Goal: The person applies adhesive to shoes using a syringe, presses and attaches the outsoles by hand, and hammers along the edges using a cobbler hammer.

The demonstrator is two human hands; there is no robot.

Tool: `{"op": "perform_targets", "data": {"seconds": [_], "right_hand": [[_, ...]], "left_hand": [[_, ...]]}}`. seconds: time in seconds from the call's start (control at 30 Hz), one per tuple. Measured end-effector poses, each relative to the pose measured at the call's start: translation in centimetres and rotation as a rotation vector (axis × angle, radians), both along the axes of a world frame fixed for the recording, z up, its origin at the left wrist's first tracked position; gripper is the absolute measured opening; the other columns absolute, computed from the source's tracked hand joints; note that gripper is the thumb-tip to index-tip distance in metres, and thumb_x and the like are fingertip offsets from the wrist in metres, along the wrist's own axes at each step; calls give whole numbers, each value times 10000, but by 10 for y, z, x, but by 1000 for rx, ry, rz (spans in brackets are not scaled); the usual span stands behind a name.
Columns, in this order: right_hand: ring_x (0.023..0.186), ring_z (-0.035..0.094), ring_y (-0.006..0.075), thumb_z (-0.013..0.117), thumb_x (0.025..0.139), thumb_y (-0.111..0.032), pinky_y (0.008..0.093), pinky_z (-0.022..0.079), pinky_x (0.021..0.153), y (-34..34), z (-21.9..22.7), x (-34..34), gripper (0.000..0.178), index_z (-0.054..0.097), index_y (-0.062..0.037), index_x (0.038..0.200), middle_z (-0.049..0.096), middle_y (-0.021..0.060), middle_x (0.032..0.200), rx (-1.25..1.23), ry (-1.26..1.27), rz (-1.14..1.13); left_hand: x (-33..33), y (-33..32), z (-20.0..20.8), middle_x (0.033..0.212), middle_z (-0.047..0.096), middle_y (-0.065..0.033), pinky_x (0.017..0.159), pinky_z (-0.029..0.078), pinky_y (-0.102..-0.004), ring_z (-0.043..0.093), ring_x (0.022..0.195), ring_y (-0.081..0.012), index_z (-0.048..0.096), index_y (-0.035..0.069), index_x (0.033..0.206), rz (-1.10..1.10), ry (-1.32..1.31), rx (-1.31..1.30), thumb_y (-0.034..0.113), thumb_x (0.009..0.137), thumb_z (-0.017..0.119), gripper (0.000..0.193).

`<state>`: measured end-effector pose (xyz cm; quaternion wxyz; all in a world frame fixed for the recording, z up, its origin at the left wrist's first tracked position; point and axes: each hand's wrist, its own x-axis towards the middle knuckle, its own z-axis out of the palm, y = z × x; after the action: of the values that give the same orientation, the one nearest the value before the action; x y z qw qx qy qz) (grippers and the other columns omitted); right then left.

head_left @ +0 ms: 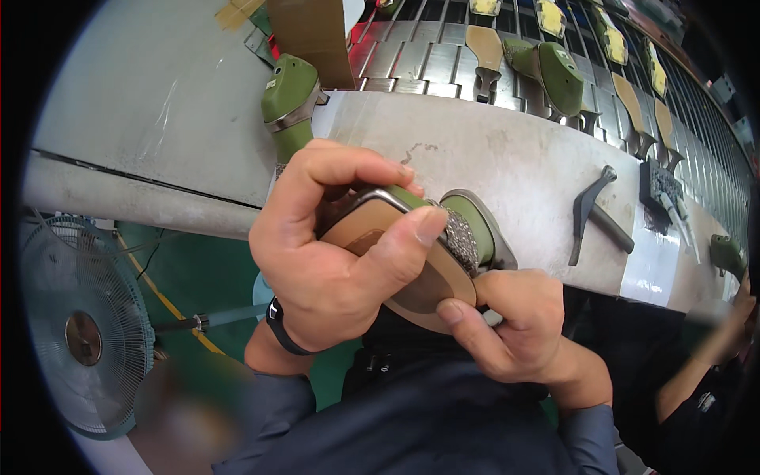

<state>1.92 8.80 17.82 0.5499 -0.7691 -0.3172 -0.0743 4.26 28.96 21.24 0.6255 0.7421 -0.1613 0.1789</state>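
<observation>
A shoe upper on a green last (427,294) is held in front of me with its tan bottom turned up. A glittery silver strap and the green of the last show on its far right side. My left hand (340,253) is closed round one end, fingers over the far edge and thumb pressed on the tan bottom. At the other end, my right hand (518,321) pinches the near right edge between thumb and bent forefinger; what lies under those fingertips is hidden. Another green last with a strap (289,91) rests on the table beyond my left hand.
A hammer (590,207) lies on the metal table (538,150) to the right, near a black block (659,186). Behind, a slatted conveyor carries tan soles (484,47) and a green last (562,77). A fan (83,340) stands left; a co-worker's arm (704,356) is at right.
</observation>
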Motion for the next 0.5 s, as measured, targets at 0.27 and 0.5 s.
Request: {"op": "perform_targets", "data": {"seconds": [0.27, 0.5], "right_hand": [[475, 573, 277, 797, 880, -112, 370, 432, 459, -1, 1, -1, 221, 618, -38, 774, 566, 104, 591, 81, 133, -42], [512, 560, 112, 723, 975, -164, 319, 439, 486, -18, -6, 25, 244, 654, 21, 832, 624, 55, 622, 102, 365, -19]], "left_hand": [[9, -4, 8, 977, 634, -69, 846, 518, -273, 654, 903, -135, 646, -2, 1037, 66, -21, 204, 100, 833, 826, 291], [67, -14, 27, 1152, 706, -154, 928, 542, -322, 677, 1058, -206, 661, -43, 1197, -152, 225, -5, 156, 1028, 626, 263]]}}
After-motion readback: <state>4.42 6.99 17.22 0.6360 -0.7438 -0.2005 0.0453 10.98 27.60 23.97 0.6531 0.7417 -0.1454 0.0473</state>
